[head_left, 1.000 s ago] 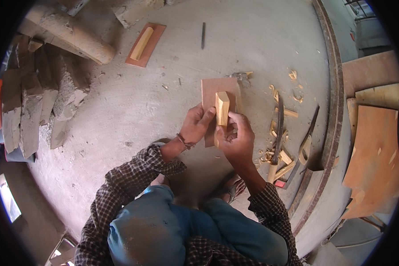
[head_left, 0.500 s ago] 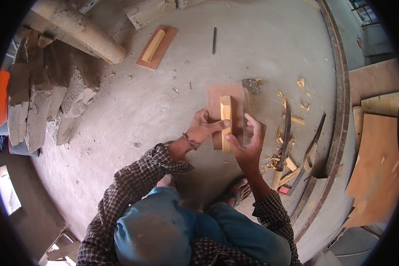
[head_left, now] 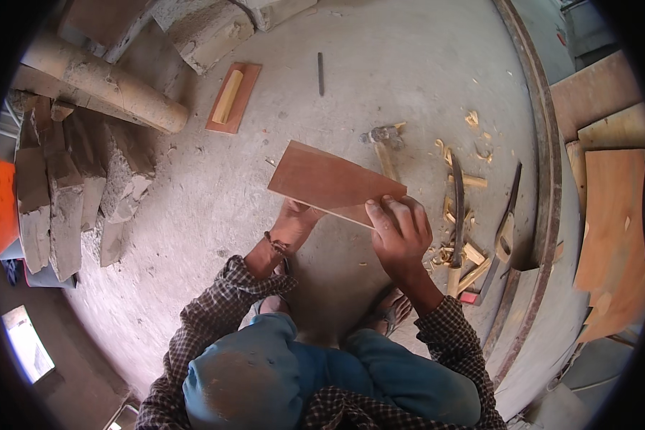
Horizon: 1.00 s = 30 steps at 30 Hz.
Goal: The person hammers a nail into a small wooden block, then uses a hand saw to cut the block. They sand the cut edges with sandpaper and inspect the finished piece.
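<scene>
Both my hands hold a wooden plastering float [head_left: 330,179], a flat reddish-brown plywood board, tilted above the floor with its bare face up. The float's wooden handle is hidden beneath it. My left hand [head_left: 294,228] is under the near left part of the board, most of its fingers out of sight. At the right end, my right hand [head_left: 401,233] grips the edge with fingers on the upper face. Just beyond the board a hammer [head_left: 385,152] lies on the floor, its handle partly covered. A second float [head_left: 226,104] lies farther off to the left, handle up.
To the right lie a curved blade with a wooden handle [head_left: 458,215], a handsaw [head_left: 505,239], wood offcuts and shavings [head_left: 473,252]. A dark thin rod [head_left: 321,75] lies ahead. Concrete blocks [head_left: 68,193] and a pole [head_left: 107,86] stand left; plywood sheets [head_left: 613,229] lean right.
The float has been turned over and lifted, so its flat face shows instead of the handle. My right hand has shifted from the handle to the board's right edge.
</scene>
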Tool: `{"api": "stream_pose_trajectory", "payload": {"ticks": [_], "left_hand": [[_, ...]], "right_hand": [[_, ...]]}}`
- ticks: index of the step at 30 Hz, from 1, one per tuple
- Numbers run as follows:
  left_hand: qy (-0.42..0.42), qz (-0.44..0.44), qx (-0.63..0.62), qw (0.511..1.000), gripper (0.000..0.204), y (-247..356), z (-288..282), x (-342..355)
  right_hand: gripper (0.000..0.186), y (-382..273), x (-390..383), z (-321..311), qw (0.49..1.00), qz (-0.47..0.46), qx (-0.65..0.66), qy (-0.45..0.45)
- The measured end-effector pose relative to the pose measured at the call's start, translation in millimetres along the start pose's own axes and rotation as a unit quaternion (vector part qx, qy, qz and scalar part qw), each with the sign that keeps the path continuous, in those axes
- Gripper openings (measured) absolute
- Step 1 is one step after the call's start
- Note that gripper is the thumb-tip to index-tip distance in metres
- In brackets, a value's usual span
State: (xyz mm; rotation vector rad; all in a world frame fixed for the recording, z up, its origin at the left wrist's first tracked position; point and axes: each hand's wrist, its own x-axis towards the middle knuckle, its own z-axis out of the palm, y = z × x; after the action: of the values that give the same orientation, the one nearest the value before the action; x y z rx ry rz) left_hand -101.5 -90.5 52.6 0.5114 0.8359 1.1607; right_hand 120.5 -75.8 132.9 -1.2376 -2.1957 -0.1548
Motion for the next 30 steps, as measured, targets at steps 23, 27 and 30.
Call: {"api": "stream_pose_trajectory", "payload": {"ticks": [23,27,30], "left_hand": [[-0.018,-0.060,-0.347,0.936,0.066,25,45,-18],[0.080,-0.047,-0.110,0.990,0.056,27,64,-17],[0.096,-0.035,-0.111,0.989,0.048,26,66,-14]], "right_hand": [[0.030,-9,-29,-1,0.996,-0.063,-0.059,0.037],[0.030,-11,-32,4,0.994,-0.068,-0.066,0.058],[0.031,-11,-33,6,0.993,-0.074,-0.067,0.069]]}}
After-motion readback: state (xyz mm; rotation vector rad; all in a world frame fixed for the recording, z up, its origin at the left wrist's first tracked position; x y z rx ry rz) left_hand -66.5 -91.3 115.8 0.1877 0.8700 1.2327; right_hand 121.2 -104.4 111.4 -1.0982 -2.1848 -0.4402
